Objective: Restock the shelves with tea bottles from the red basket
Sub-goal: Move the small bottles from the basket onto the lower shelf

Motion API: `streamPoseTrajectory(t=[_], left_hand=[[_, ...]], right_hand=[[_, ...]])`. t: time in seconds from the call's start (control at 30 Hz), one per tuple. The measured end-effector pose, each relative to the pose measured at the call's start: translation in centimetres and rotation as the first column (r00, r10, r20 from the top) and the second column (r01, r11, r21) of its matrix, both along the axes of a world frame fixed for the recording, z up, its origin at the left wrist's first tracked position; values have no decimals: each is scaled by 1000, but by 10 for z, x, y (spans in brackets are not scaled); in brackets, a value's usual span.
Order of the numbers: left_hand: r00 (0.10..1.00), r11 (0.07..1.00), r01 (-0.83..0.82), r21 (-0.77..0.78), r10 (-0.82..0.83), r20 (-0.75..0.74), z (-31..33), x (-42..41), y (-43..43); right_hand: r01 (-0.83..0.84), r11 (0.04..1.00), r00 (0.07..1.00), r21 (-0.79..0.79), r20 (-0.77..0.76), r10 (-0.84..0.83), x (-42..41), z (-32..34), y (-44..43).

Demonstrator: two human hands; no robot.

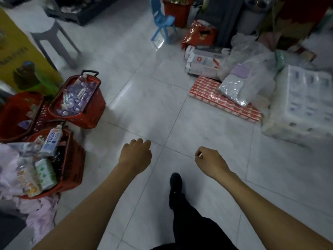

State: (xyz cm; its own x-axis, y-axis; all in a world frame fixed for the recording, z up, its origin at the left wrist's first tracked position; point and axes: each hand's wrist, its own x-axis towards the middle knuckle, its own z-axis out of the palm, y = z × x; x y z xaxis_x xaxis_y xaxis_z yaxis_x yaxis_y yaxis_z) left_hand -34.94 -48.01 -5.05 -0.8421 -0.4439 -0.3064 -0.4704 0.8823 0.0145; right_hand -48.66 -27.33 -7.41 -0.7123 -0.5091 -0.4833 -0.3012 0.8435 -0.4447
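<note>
Three red baskets stand on the floor at the left. The nearest red basket (73, 165) holds a soda bottle (51, 141), green-labelled bottles and dark bottles. A farther red basket (93, 105) is full of plastic bottles with purple labels. Behind them stands a third red basket (21, 112). My left hand (136, 155) hangs over the bare floor to the right of the nearest basket, fingers curled, holding nothing. My right hand (210, 162) is farther right, also curled with nothing in it. No shelf shows clearly.
A grey stool (54, 38) and a yellow display (19, 58) stand at the far left. A blue child's chair (164, 24), boxes, a red pack (225, 100) and wrapped paper rolls (302, 107) crowd the right. My dark shoe (175, 184) is on the white tiles.
</note>
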Motion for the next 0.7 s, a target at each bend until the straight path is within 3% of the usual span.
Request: streamPoseTrajectory(t=[0.17, 0.5, 0.7], left_hand=[[997, 1000, -6, 0, 6, 74, 8, -101, -82], [987, 987, -159, -18, 159, 21, 22, -216, -293], [976, 978, -208, 26, 209, -59, 0, -293, -451]], right_hand=[[-16, 999, 999, -47, 50, 19, -102, -4, -97], [-212, 974, 977, -76, 5, 213, -258, 5, -346], [-209, 974, 978, -82, -17, 208, -341, 1, -511]])
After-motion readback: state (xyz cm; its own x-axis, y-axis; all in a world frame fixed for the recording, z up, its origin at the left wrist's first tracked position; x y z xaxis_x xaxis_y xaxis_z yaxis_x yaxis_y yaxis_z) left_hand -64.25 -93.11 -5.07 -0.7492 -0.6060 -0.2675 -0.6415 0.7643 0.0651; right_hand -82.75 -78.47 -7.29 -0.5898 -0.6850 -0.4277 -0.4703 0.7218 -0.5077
